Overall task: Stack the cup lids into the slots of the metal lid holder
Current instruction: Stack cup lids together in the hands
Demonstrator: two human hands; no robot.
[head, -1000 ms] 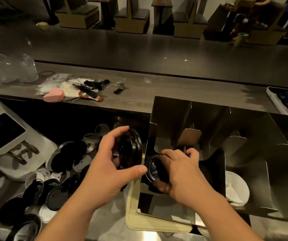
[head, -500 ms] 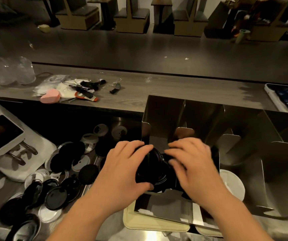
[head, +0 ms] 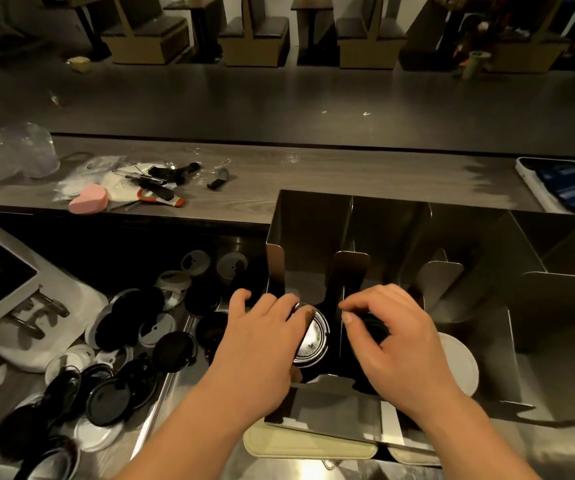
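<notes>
Both hands have closed in since half a second ago, and the left hand [head: 262, 344] has carried its black lid stack [head: 312, 337] down into the leftmost slot of the metal lid holder [head: 310, 226], which stands toward the right of the tabletop's [head: 189, 393] near edge. That stack lies just right of the left fingers [head: 272, 303], which curl over its top and left rim and grip it. Its shiny face tilts up and toward the upright divider [head: 350, 271], so its stacking axis leans rather than standing vertical. Seating it probably means tipping it level while pressing down between slot wall and divider. On the other side of the divider, the right hand [head: 395, 344] hovers low over the dark lids [head: 374, 332] in the second slot, wrist raised, fingers bent, thumb near the divider; whether it grips or only steadies them I cannot tell. Loose lids [head: 123, 358] wait toward the tabletop's left near corner, nearer the left hand.
</notes>
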